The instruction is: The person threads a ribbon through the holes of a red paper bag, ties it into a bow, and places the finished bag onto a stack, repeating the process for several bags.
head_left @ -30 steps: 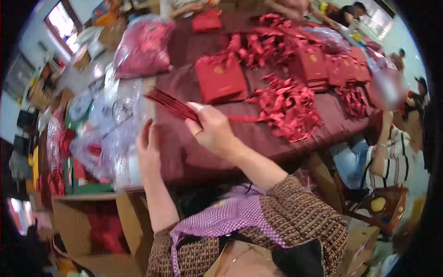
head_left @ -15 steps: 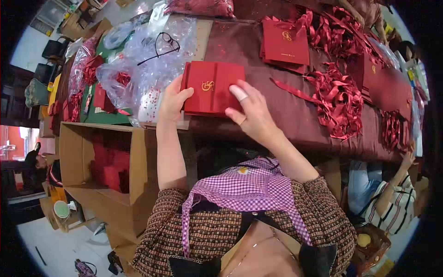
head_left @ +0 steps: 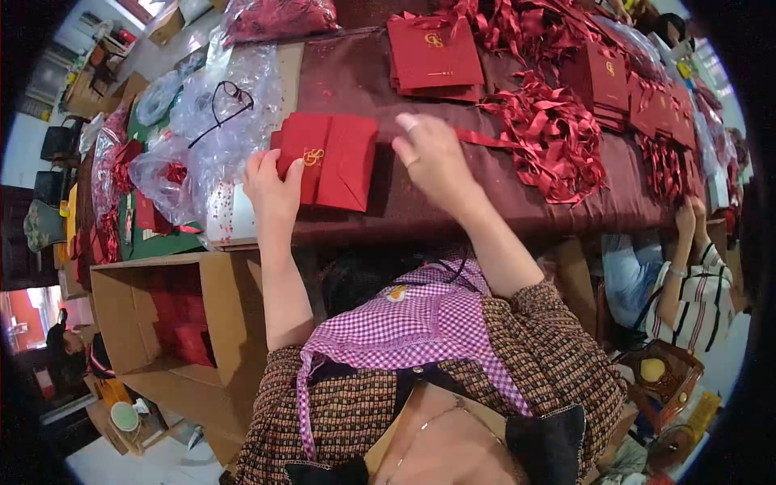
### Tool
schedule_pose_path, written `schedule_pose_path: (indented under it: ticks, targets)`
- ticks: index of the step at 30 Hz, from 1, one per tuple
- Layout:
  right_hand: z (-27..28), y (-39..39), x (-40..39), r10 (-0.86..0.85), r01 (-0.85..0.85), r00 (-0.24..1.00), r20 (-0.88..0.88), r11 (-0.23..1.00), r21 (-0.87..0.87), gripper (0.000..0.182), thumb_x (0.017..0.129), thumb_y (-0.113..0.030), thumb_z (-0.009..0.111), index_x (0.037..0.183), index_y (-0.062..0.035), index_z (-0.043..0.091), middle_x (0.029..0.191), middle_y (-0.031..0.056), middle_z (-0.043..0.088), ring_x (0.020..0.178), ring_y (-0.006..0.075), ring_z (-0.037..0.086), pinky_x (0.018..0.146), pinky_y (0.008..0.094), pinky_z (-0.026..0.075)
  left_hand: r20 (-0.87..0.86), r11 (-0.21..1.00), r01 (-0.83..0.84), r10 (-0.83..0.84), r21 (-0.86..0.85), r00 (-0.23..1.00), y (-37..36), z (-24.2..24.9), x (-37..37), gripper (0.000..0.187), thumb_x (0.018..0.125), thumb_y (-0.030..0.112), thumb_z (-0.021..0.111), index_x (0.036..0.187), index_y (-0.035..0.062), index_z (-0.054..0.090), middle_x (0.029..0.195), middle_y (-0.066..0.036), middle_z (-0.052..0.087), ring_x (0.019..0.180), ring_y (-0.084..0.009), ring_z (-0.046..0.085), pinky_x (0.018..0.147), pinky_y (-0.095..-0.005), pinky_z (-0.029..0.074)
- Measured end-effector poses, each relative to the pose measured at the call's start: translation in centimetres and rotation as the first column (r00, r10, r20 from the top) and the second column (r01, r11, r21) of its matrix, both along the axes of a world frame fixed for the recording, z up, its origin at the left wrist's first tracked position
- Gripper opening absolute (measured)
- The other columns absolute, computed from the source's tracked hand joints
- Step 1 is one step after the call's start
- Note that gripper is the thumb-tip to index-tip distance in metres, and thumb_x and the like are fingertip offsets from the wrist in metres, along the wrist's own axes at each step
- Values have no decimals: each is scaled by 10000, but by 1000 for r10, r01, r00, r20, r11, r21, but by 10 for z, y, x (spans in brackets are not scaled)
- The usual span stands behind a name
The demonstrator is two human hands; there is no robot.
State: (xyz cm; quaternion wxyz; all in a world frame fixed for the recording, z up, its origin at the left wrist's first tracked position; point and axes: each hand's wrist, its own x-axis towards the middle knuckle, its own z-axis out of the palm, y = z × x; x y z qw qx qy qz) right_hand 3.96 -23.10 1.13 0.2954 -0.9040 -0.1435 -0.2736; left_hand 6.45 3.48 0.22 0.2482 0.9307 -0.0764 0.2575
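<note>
A small stack of red paper bags (head_left: 333, 166) with a gold logo lies at the near side of the cloth-covered table. My left hand (head_left: 273, 187) grips its left edge, thumb on the front and fingers along the side. The right side of the top bag slants outward, with a crease at its lower corner. My right hand (head_left: 436, 162) hovers just right of the stack, thumb and forefinger apart, a pale covering on one fingertip. It touches nothing I can make out. Beside it runs a loose red ribbon end (head_left: 485, 139) from a ribbon heap (head_left: 554, 149).
More red bags (head_left: 436, 56) lie farther back, with others (head_left: 610, 81) at the right. Clear plastic wrap (head_left: 182, 113) and eyeglasses (head_left: 222, 117) lie left. A cardboard box (head_left: 218, 315) holding red items stands below the table's left edge. Another person's hands (head_left: 691, 218) are at far right.
My right hand has left the bag's right edge and moved off to the right. My left hand keeps its grip. The top bag's right side now slants outward. The camera view has shifted.
</note>
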Motion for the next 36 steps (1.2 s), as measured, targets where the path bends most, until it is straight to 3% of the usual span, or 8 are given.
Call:
schedule_pose_path:
  ticks: [10,18,22,24,25,26,27,36]
  targets:
    - [-21,-42,17,-169,150,983,-67,963,-222,86,793,-159,647,858,-112,616,869,69,593,911,274,555,790,420,411,-190,956,19,-77,-291,979,-29,32,-10,183,759,114,698,816,-23,592,708,-149,594,666,-295,567,619,-393,451]
    - [9,-20,-9,200,-108,972,-121,843,526,121,797,-77,664,895,-17,628,873,150,644,829,321,613,754,366,484,-232,932,72,-162,-355,959,-54,26,-24,188,765,99,698,874,-18,600,745,-159,598,682,-270,586,631,-374,470]
    - [1,-12,-9,412,-412,908,-82,911,15,90,772,-114,645,810,-37,618,790,149,628,770,340,605,682,430,479,-171,960,217,-248,-179,954,-70,29,-32,225,809,139,650,962,-18,599,876,-226,619,827,-406,590,722,-456,474]
    - [-10,-6,-14,385,-377,920,-75,921,98,77,783,-134,617,779,-58,611,749,136,620,726,348,595,644,444,463,-311,973,153,-201,-172,929,-77,38,-39,299,842,162,616,1078,-21,591,1007,-246,625,953,-422,583,820,-469,470]
    - [-9,-5,-19,358,-362,932,53,922,134,63,780,-134,620,787,-71,620,742,120,618,704,350,587,633,458,455,-303,981,192,-194,-38,933,-72,31,-35,323,861,149,606,1121,-40,573,1035,-232,638,947,-361,627,803,-418,493]
    - [-8,-6,-20,387,-389,921,41,910,145,60,788,-145,627,788,-85,619,744,97,619,719,326,593,648,453,455,-272,818,220,-411,-531,870,-68,11,-30,314,875,129,598,1125,-60,569,1002,-204,662,885,-268,663,760,-349,510]
    - [-7,-7,-20,432,-426,878,-204,901,78,56,817,-154,623,829,-100,613,779,77,609,771,289,590,688,422,443,-365,872,186,-371,-452,854,-72,40,-36,291,876,103,597,1113,-65,577,936,-176,675,824,-185,655,717,-296,504]
    - [-13,-11,-29,284,-314,949,135,886,340,157,793,-52,659,920,-66,568,862,90,587,835,282,581,761,380,447,-445,769,107,-471,-630,762,-84,40,-25,167,871,44,580,999,-63,588,726,-12,583,634,-56,501,554,-220,397]
